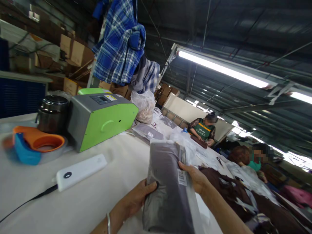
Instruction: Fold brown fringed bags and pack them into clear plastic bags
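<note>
A flat grey garment in a clear plastic bag [165, 198] is held up in front of me over the table. My left hand [136, 196] grips its left edge, thumb on the front face. On the opposite side, my right hand [195, 177] is closed on the edge, its thumb near a white barcode label [181, 177]. The fingers behind the bag are hidden on both hands. Just beyond it lies another bagged grey garment [147, 131].
On the white table [97, 208] stand a green and grey machine [107, 123], a dark metal jar [53, 113], an orange and blue tape dispenser [36, 143] and a white corded device [81, 172]. Brown garments [226, 188] lie at right. Two people sit further along, one in a green apron [203, 130].
</note>
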Available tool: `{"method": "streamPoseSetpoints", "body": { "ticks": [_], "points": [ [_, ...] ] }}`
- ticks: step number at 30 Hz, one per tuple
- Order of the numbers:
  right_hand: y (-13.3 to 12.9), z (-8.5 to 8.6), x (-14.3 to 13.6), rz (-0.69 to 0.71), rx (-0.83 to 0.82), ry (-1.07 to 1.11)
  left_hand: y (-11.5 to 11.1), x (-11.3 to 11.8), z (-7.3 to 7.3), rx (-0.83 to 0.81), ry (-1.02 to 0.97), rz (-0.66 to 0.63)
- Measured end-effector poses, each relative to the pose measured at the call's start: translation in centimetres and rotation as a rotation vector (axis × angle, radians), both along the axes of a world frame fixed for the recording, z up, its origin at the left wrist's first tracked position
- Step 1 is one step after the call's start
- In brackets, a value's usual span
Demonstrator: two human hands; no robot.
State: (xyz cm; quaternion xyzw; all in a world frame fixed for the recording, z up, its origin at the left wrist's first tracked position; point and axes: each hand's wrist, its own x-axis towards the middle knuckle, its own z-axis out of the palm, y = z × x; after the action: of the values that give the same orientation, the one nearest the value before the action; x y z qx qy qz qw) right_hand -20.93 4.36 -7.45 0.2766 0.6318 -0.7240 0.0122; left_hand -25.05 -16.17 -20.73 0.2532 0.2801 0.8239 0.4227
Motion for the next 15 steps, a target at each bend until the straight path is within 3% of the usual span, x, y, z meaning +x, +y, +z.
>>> {"method": "streamPoseSetpoints", "body": {
  "ticks": [4,7,9,12,15],
  "points": [
    [-0.3,-3.0,0.2,-0.081,-0.272,-0.083,0.1,-0.9,-1.1,-0.06,-0.12,0.022],
    [-0.6,-4.9,0.6,-0.149,-0.328,-0.087,-0.2,-2.2,-2.0,-0.196,-0.02,0.068],
    [-0.8,-6.2,0.9,-0.182,-0.33,-0.062,-0.4,-4.0,-2.1,-0.397,0.303,0.175],
    [-0.4,-8.1,1.3,-0.184,-0.32,-0.039,0.2,-8.5,-1.4,-0.722,0.846,0.478],
    [1.3,-9.4,1.9,-0.069,-0.179,-0.007,2.4,-14.5,-0.2,-0.805,1.064,0.644]
  ]
}}
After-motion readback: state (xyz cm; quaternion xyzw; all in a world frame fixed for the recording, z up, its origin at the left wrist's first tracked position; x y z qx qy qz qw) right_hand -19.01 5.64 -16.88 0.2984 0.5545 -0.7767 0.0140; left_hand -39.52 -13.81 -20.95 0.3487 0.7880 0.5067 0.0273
